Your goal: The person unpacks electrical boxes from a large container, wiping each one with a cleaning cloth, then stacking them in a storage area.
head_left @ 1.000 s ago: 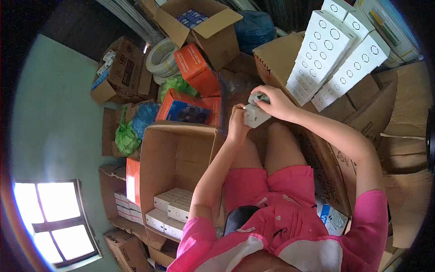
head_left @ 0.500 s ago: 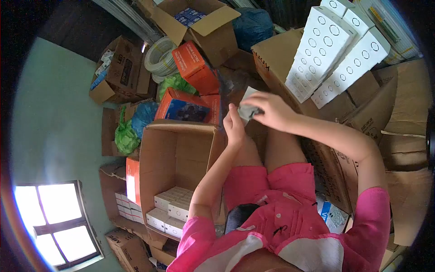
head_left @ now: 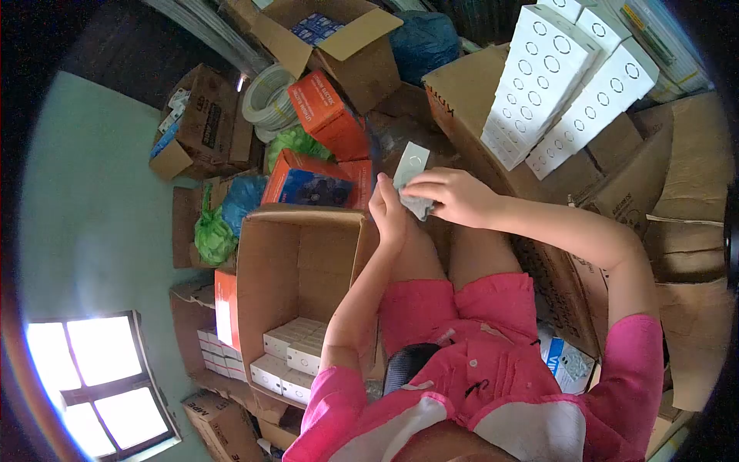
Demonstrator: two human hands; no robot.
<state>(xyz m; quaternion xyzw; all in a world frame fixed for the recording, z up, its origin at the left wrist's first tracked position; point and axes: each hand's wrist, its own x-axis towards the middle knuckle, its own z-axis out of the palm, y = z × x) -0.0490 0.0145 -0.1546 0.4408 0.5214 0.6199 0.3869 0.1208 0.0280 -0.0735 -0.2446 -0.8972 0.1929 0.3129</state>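
My left hand [head_left: 388, 213] is closed on the side of a small white electrical box [head_left: 414, 159], which has a round knockout mark on its face. It is held up above my knees. My right hand [head_left: 459, 199] presses a crumpled grey cloth [head_left: 417, 206] against the lower part of this box, with the fingers bent over the cloth. Part of the box is hidden behind the cloth and my fingers. To the right stand stacked white boxes [head_left: 531, 85] with the same round marks, on top of a cardboard carton [head_left: 462, 81].
Left of my legs is an open carton [head_left: 265, 254] with several white boxes [head_left: 296, 354] at its bottom. Orange boxes [head_left: 327, 112], a coil of white tubing [head_left: 269, 100] and a blue bag [head_left: 425, 46] lie beyond. Cardboard flaps [head_left: 685, 254] rise at my right.
My right hand has moved slightly down along the white box with the cloth, so the box's upper face and its round mark now show. The left hand has shifted slightly left.
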